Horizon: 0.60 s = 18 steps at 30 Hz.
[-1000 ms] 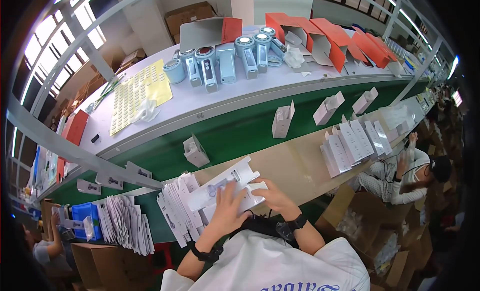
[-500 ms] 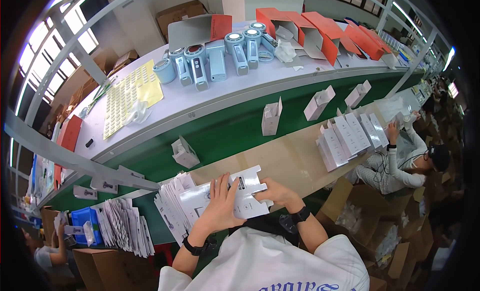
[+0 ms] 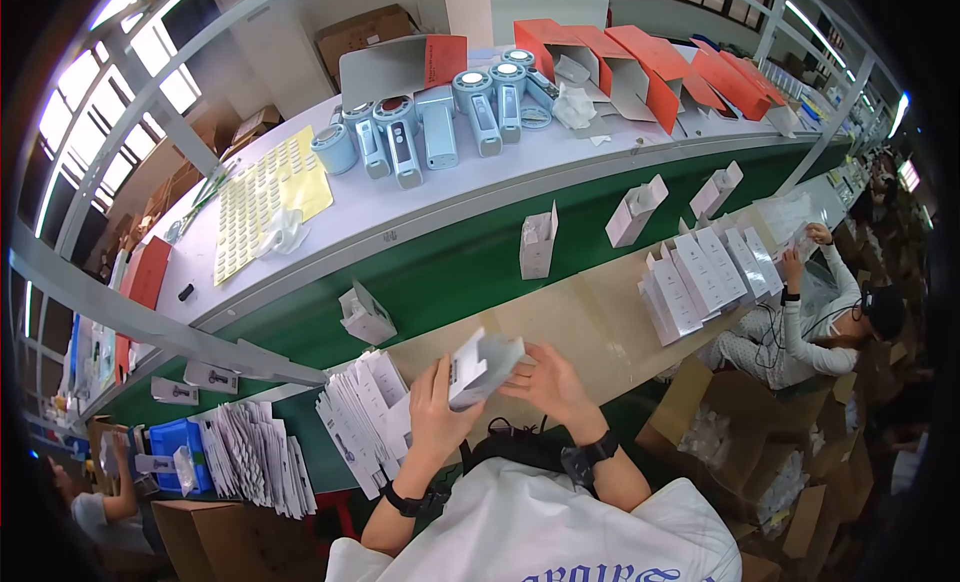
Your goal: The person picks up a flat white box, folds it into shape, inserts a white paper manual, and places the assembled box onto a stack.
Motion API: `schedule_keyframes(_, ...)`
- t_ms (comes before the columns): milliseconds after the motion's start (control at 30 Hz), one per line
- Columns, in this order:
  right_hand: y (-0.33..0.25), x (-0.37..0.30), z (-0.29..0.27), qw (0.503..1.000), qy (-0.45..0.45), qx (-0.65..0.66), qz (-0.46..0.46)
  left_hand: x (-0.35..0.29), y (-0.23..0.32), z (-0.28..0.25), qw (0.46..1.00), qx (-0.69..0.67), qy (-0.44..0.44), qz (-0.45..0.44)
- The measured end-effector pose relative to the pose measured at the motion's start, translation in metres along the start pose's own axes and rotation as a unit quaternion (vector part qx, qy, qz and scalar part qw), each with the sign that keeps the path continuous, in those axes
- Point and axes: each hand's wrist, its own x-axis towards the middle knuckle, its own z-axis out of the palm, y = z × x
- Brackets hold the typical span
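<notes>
A white carton (image 3: 474,373), now squared into a box shape with its end flaps standing out, is held above the bench in front of me. My left hand (image 3: 436,424) grips its near left side, thumb and fingers around it. At the carton's right end, my right hand (image 3: 556,386) has its fingers stretched out and apart beside the flaps; whether the fingertips touch them is hard to see. Just left of my left hand lies a stack of flattened white cartons (image 3: 352,414).
Upright white cartons (image 3: 690,287) stand grouped on the bench (image 3: 585,327) to the right. The shelf (image 3: 440,197) beyond holds light-blue handheld devices (image 3: 437,132) and red boxes (image 3: 640,67). A co-worker (image 3: 815,302) sits at right, near open brown boxes (image 3: 700,412). A blue bin (image 3: 180,452) stands left.
The flat carton has been opened into a box shape and turned upright. My right hand has loosened from its end flaps, its fingers now spread. My left hand shifted slightly left.
</notes>
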Motion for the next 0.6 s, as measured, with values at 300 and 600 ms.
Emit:
schedule_keyframes(300,0.050,0.003,0.018,0.970,0.055,-0.125,-0.202,-0.003,0.061,0.015,0.989,-0.112,0.067,0.070)
schedule_keyframes(600,0.053,0.000,0.031,0.916,0.100,-0.285,-0.265,0.011,0.043,0.019,0.915,-0.398,0.053,-0.042)
